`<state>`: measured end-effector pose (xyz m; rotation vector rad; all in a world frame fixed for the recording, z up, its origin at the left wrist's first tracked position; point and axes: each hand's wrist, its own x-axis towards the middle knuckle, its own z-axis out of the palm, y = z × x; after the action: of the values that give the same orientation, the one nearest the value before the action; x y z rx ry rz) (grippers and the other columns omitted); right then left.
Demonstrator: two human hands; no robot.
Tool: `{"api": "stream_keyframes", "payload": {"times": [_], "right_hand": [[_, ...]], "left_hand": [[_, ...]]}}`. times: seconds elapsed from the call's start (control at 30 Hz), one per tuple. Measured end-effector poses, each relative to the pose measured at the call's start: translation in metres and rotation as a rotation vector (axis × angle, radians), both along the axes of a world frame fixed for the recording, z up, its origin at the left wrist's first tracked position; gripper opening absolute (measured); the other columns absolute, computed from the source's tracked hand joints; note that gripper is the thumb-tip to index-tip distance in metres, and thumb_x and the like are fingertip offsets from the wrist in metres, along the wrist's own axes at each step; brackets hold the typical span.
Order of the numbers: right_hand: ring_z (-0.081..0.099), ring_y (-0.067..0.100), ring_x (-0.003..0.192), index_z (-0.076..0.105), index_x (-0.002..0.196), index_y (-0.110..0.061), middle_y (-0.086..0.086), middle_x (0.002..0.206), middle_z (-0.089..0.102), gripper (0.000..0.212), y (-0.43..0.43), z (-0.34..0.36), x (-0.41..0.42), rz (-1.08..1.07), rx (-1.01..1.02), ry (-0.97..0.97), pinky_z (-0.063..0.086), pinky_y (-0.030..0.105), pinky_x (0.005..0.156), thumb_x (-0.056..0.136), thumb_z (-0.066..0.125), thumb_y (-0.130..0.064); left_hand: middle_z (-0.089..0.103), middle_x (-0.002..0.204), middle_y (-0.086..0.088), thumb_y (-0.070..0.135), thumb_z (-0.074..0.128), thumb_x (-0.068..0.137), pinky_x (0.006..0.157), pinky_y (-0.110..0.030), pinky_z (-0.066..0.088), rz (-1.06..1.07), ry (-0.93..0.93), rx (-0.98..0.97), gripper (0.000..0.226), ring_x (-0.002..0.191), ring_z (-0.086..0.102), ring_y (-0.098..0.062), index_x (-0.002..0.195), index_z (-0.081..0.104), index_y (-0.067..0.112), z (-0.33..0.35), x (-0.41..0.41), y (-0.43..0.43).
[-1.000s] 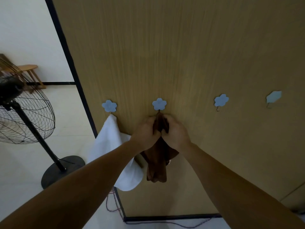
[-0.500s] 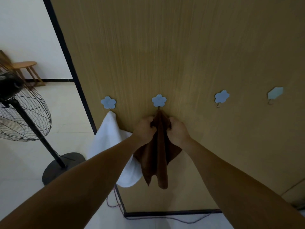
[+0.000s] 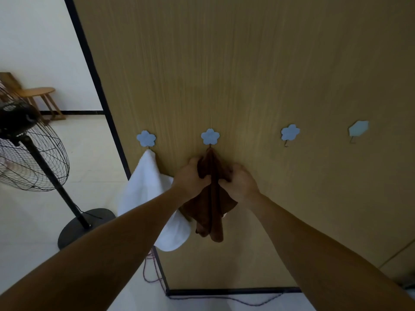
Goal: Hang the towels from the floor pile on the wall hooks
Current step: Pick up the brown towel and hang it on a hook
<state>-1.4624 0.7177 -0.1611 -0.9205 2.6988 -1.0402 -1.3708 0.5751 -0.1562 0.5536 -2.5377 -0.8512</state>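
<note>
A brown towel [image 3: 212,198] hangs on the wooden wall panel [image 3: 247,75] from the second flower hook [image 3: 210,136], counted from the left. Its top is drawn to a narrow peak at 12 o'clock, right under that hook, and its long axis runs straight down the panel toward 6 o'clock, where the lower edge ends in uneven folds. The cloth seems caught on the small metal prong, though the contact point is too small and dim to be sure.

The left hand [image 3: 190,178] is clenched on the towel's left side, at about 9 o'clock from the central fold, fingers wrapped into the fabric. The right hand [image 3: 241,182] is clenched on the right side, at 3 o'clock, thumb pressed into the cloth. Both hands sit just below the peak, close either side of the fold.

At 9 o'clock from the brown towel, a white towel [image 3: 148,198] hangs from the first flower hook [image 3: 146,138], its long axis also vertical, its rounded lower end partly behind the left forearm. At 3 o'clock, the third flower hook [image 3: 290,132] and a fourth hook [image 3: 358,128] carry nothing.

A standing fan [image 3: 33,158] is at far 9 o'clock, with a wooden stool [image 3: 39,93] behind it.
</note>
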Motion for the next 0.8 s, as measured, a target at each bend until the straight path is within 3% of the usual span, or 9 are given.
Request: {"api": "stream_keyframes", "payload": {"times": [0.07,0.23,0.4,0.6,0.8], "right_hand": [[0.056,0.027,0.106,0.054,0.123,-0.007,0.01,0.115,0.059,0.049,0.006,0.003,0.004,-0.001,-0.03,0.013,0.049,0.038,0.088,0.085,0.065,-0.035],[0.046,0.027,0.124,0.048,0.136,-0.012,0.01,0.134,0.047,0.057,0.036,0.01,0.029,-0.052,-0.027,0.035,0.04,0.032,0.1,0.086,0.065,-0.035],[0.041,0.028,0.13,0.04,0.144,-0.021,0.008,0.143,0.04,0.063,0.072,0.021,0.068,-0.208,0.045,0.094,0.038,0.034,0.104,0.087,0.063,-0.038],[0.035,0.027,0.134,0.038,0.145,-0.024,0.008,0.146,0.036,0.064,0.124,0.003,0.152,-0.377,0.133,0.051,0.033,0.031,0.106,0.088,0.061,-0.041],[0.033,0.028,0.136,0.038,0.145,-0.023,0.007,0.149,0.034,0.061,0.221,-0.002,0.241,-0.577,0.216,-0.017,0.034,0.036,0.11,0.091,0.059,-0.04]], "left_hand": [[0.052,0.124,-0.007,0.037,0.065,0.082,0.083,-0.036,0.049,0.034,-0.016,-0.055,0.064,0.107,0.056,-0.024,0.136,0.039,0.013,0.004,0.004,0.003],[0.045,0.127,-0.011,0.042,0.063,0.081,0.086,-0.045,0.049,0.02,-0.138,-0.126,0.063,0.108,0.053,-0.031,0.131,0.039,0.012,0.01,0.02,0.009],[0.047,0.128,-0.015,0.043,0.061,0.081,0.094,-0.046,0.043,-0.01,-0.076,-0.274,0.063,0.116,0.047,-0.034,0.132,0.042,0.012,0.015,0.045,0.022],[0.038,0.142,-0.011,0.04,0.06,0.083,0.101,-0.045,0.037,-0.289,-0.024,-0.379,0.068,0.127,0.036,-0.032,0.14,0.036,0.013,0.011,0.083,0.068],[0.036,0.143,-0.008,0.046,0.058,0.082,0.104,-0.041,0.034,-0.623,-0.203,-0.421,0.073,0.129,0.033,-0.029,0.145,0.031,0.021,0.0,0.114,0.173]]}}
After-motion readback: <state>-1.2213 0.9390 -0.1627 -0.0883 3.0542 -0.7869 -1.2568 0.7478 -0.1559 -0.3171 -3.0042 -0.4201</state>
